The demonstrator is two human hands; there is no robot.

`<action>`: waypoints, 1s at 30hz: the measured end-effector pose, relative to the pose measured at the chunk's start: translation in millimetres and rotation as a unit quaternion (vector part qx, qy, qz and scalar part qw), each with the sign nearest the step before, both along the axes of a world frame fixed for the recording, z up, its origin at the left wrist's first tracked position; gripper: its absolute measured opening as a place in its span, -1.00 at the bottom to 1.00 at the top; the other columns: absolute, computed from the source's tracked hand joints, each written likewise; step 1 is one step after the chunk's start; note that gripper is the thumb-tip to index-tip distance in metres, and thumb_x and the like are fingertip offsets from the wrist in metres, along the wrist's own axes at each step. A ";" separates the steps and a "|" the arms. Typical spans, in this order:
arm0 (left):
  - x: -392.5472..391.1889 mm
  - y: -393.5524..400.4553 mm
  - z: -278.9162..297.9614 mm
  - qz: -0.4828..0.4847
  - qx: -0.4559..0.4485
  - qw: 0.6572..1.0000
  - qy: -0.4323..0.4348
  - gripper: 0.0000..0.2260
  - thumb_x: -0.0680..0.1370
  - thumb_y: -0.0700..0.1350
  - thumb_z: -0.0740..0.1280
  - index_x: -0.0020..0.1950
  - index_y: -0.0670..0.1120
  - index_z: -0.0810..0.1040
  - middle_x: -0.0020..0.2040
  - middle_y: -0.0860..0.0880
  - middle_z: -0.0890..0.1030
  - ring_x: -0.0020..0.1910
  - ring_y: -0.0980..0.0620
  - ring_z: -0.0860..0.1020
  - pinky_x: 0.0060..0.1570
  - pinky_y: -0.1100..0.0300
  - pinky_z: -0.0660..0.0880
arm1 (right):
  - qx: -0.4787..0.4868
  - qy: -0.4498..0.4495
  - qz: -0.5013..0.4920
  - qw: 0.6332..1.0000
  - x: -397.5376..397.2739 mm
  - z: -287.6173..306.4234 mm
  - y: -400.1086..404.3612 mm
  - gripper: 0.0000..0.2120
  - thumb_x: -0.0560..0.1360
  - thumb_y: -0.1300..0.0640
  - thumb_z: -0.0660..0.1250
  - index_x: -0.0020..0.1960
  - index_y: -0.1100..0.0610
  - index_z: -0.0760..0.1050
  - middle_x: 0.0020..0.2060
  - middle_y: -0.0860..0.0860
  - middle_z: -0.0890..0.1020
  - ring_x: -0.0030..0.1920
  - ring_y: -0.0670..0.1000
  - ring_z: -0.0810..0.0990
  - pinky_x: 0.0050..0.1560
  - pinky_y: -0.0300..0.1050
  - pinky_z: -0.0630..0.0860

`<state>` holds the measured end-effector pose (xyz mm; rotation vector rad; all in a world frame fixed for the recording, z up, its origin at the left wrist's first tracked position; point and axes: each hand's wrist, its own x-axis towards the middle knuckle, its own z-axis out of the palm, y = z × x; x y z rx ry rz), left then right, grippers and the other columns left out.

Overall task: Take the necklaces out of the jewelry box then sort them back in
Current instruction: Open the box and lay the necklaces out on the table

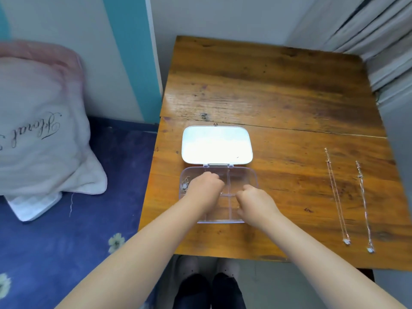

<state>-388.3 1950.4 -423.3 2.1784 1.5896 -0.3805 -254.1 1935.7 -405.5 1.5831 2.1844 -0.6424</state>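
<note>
Seen from a head-worn camera looking down on a wooden worktop point(267, 90) beside a bed with a pillow point(40, 121) and a blue floral cover.

Near the worktop's left edge, a clear plastic jewelry box point(252, 175), lid point(216, 144) thrown open and lying flat on the far side, its inner face bright with reflected light. Box divided into several compartments by thin clear walls. In the far-left compartment, a tangle of silvery chain with a pale stone point(185, 186), still inside.

Well apart to the right, two necklaces stretched out straight and side by side: the left laid-out necklace point(336, 197) and the right laid-out necklace point(364, 208), each with a small pale pendant at the near end.

Both bare hands reaching into the box. Left hand point(206, 186) over the middle-left compartments, fingers curled down and close together, tips hidden; impossible to tell whether anything is pinched. Right hand point(256, 201) over the right compartments, fingers bunched tight as if nipping something small, though no chain shows between them, so the hold cannot be confirmed.

Likely handling: chains very light, limp and slippery, quick to knot or snag on the dividers, and thin enough to break under a sharp tug. Best taken with a fingertip pinch at the pendant or the clasp, lifted slowly so the rest trails free. Box itself light and rigid, apt to slide on the glossy wood unless steadied.
</note>
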 end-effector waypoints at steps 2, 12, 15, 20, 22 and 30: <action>8.4 14.3 -0.8 -0.019 -0.051 0.998 0.032 -0.74 0.50 -0.35 0.23 0.12 -0.16 0.56 0.14 -0.15 0.57 0.17 -0.16 0.52 0.06 0.04 0.50 | 0.016 0.013 -0.010 1.000 7.6 8.0 0.7 -0.86 0.45 0.25 0.20 -0.05 0.26 0.49 -0.20 0.06 0.31 -0.20 0.17 0.43 -0.26 -0.11 0.28; 3.1 36.3 -13.1 -0.165 -0.063 0.981 0.082 -0.75 0.54 -0.22 0.25 0.21 -0.12 0.53 0.16 -0.12 0.52 0.13 -0.15 0.53 -0.02 0.05 0.50 | 0.057 0.138 -0.071 0.986 36.0 -4.1 -8.1 -0.86 0.45 0.27 0.21 -0.18 0.31 0.49 -0.24 0.09 0.35 -0.29 0.16 0.41 -0.34 -0.05 0.34; -2.9 30.1 -11.1 -0.173 -0.026 0.980 0.092 -0.76 0.55 -0.20 0.25 0.22 -0.14 0.49 0.14 -0.11 0.50 0.13 -0.13 0.53 -0.05 0.05 0.50 | 0.067 0.162 -0.076 0.982 38.6 -6.6 -8.6 -0.85 0.46 0.25 0.21 -0.12 0.31 0.52 -0.15 0.17 0.48 -0.20 0.20 0.50 -0.27 0.03 0.45; -19.2 9.6 -20.4 -0.043 0.144 0.989 0.004 -0.71 0.03 -0.28 0.61 -0.51 -0.17 0.49 -0.48 -0.09 0.51 -0.52 -0.09 0.52 -0.68 0.33 0.11 | 0.077 0.196 -0.097 0.973 41.9 -13.4 -12.5 -0.84 0.45 0.26 0.22 -0.09 0.33 0.53 -0.09 0.20 0.53 -0.16 0.20 0.53 -0.23 0.06 0.51; -22.0 4.8 -21.2 0.033 0.136 0.990 -0.025 -0.77 0.23 -0.26 0.56 -0.46 -0.17 0.51 -0.47 -0.10 0.54 -0.49 -0.13 0.54 -0.59 0.35 0.18 | 0.087 0.206 -0.106 0.969 42.1 -15.6 -14.6 -0.84 0.44 0.27 0.23 -0.09 0.34 0.53 -0.09 0.21 0.54 -0.16 0.20 0.53 -0.24 0.05 0.51; -3.7 11.2 -18.0 0.118 0.056 0.991 0.031 -0.82 0.57 -0.05 0.23 -0.05 -0.11 0.57 -0.01 -0.09 0.65 0.04 -0.12 0.57 -0.21 0.14 0.44 | 0.134 0.237 -0.106 0.956 41.4 -24.1 -18.8 -0.90 0.39 0.31 0.28 -0.22 0.35 0.51 -0.22 0.23 0.54 -0.27 0.20 0.53 -0.35 0.03 0.52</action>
